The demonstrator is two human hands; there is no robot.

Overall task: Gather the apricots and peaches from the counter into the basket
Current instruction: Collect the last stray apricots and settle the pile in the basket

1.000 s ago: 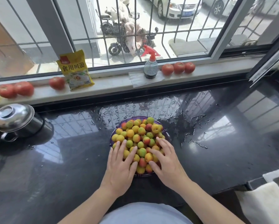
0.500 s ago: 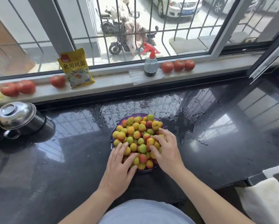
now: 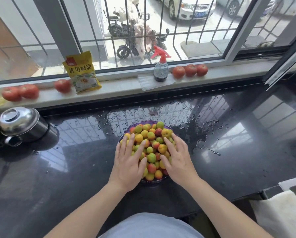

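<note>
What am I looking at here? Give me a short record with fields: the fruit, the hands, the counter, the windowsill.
fruit: apricots and peaches heaped in a purple basket
left hand: flat on the pile, fingers straight
right hand: flat on the pile, fingers straight
counter: black, glossy, wet behind the basket; no loose fruit seen
windowsill: six tomatoes, a spray bottle, a yellow packet
far left: steel pot

Bare wet desk (image 3: pixel 238 152) lies open right of the basket (image 3: pixel 126 128); a pot (image 3: pixel 22 124) blocks the far left, perhaps touching another pot there.
</note>
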